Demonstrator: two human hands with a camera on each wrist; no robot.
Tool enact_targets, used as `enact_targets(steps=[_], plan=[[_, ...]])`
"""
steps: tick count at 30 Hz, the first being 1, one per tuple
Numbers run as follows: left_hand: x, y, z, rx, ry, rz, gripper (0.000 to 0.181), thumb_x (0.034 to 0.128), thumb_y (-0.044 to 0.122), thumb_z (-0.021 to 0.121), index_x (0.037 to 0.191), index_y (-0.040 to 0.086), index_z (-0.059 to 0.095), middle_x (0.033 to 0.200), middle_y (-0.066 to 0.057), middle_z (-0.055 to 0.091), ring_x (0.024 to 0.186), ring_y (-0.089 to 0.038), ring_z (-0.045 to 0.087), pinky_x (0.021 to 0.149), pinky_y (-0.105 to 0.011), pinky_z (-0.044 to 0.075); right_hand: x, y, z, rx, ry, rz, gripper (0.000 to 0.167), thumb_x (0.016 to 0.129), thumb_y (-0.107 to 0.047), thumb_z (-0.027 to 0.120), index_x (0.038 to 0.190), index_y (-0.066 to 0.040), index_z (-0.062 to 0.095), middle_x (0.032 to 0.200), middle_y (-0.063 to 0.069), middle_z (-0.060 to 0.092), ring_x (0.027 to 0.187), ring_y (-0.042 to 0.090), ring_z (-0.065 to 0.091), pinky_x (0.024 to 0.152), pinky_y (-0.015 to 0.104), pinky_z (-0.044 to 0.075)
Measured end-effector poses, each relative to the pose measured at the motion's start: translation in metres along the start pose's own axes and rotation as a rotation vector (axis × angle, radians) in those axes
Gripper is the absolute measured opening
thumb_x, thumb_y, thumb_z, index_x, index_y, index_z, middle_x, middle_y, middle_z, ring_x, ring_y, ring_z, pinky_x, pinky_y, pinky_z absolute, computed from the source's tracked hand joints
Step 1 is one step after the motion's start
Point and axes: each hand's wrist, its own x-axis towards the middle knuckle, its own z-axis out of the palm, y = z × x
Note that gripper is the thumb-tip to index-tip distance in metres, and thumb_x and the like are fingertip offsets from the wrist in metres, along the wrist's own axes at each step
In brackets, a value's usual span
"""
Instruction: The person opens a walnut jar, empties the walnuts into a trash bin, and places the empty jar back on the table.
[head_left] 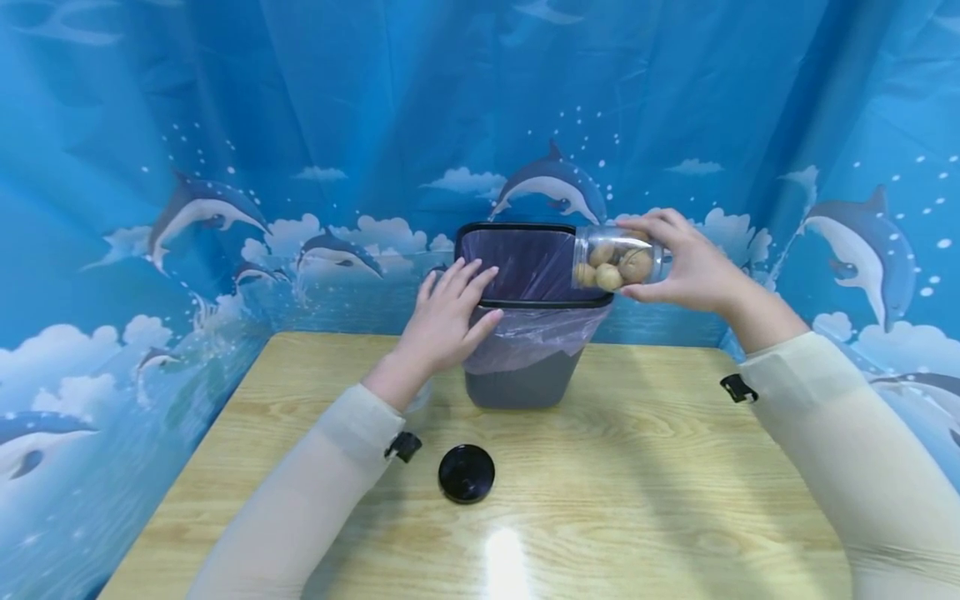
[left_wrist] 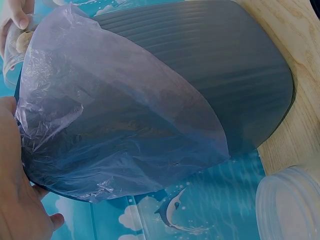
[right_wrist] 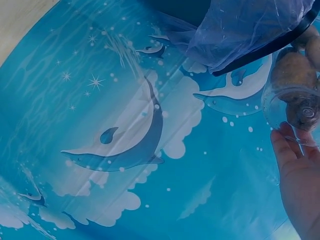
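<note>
The right hand (head_left: 686,262) gripped a clear jar (head_left: 617,240) by its right end, fingers above and thumb below, and the jar lay on its side in mid-air just left of that hand, with several round brown balls (head_left: 636,265) inside. The jar's other end pointed away from the hand, at the right side of a grey bin (head_left: 517,390); whether it touched the rim could not be told. The left hand (head_left: 450,317) was spread wide at the bin's left side, its fingers reaching over the opening and its thumb outside. Between the hands, a translucent liner (head_left: 525,337) hung folded over the bin's black rim. Nearer the person than the left hand, a round black lid (head_left: 467,473) lay on the wooden table (head_left: 637,467). Beside the left wrist stood a clear container (left_wrist: 290,205), partly hidden by that arm in the head view. Beyond both hands hung a blue dolphin-print cloth (head_left: 375,83).
</note>
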Motion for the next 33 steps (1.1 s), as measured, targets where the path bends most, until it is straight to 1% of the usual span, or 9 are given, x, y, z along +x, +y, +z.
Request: enact_targets(steps=[7,15,18,23,29,33], plan=[[0.000,0.001,-0.002,0.003,-0.001,-0.002,0.067,0.1029,0.062,0.030,0.161,0.030,0.020,0.167,-0.002,0.017,0.154,-0.022,0.003,0.121,-0.054,0.000,0.001,-0.004,-0.003,-0.020,-0.021,-0.002,0.086,0.080,-0.028,0.086,0.153,-0.025,0.042,0.143,0.012,0.038,0.127,0.039,0.041,0.091,0.066,0.040],[0.000,0.001,-0.002,0.007,0.000,-0.006,0.067,0.1027,0.062,0.030,0.161,0.030,0.019,0.167,-0.002,0.016,0.154,-0.022,0.003,0.121,-0.054,-0.001,0.002,-0.009,-0.005,-0.041,-0.041,-0.004,0.084,0.081,-0.027,0.085,0.153,-0.025,0.041,0.143,0.011,0.039,0.125,0.036,0.042,0.086,0.060,0.042],[0.000,0.000,-0.001,0.005,0.002,-0.003,0.067,0.1027,0.062,0.031,0.161,0.030,0.020,0.167,-0.002,0.016,0.154,-0.022,0.002,0.121,-0.054,-0.002,0.002,-0.010,-0.005,-0.043,-0.053,-0.002,0.084,0.082,-0.026,0.084,0.153,-0.025,0.041,0.143,0.012,0.038,0.126,0.036,0.041,0.087,0.060,0.042],[0.000,0.000,0.000,0.009,0.000,-0.002,0.068,0.1026,0.063,0.031,0.161,0.030,0.019,0.167,-0.002,0.016,0.154,-0.022,0.002,0.121,-0.054,-0.002,0.004,-0.012,-0.007,-0.054,-0.085,0.011,0.085,0.082,-0.027,0.084,0.154,-0.026,0.040,0.145,0.013,0.036,0.126,0.037,0.039,0.083,0.056,0.042],[0.000,-0.001,0.000,0.010,0.000,-0.005,0.068,0.1025,0.063,0.031,0.161,0.031,0.018,0.167,-0.002,0.015,0.154,-0.023,0.002,0.121,-0.054,-0.001,0.007,-0.016,-0.009,-0.069,-0.118,0.031,0.086,0.081,-0.024,0.085,0.154,-0.024,0.040,0.147,0.014,0.033,0.130,0.042,0.037,0.087,0.063,0.043],[0.000,-0.001,0.001,0.011,0.005,-0.002,0.067,0.1026,0.063,0.030,0.161,0.031,0.018,0.167,-0.002,0.016,0.154,-0.022,0.002,0.121,-0.054,-0.002,0.008,-0.019,-0.010,-0.078,-0.136,0.049,0.086,0.081,-0.024,0.085,0.155,-0.025,0.039,0.149,0.014,0.032,0.131,0.044,0.037,0.089,0.065,0.043]])
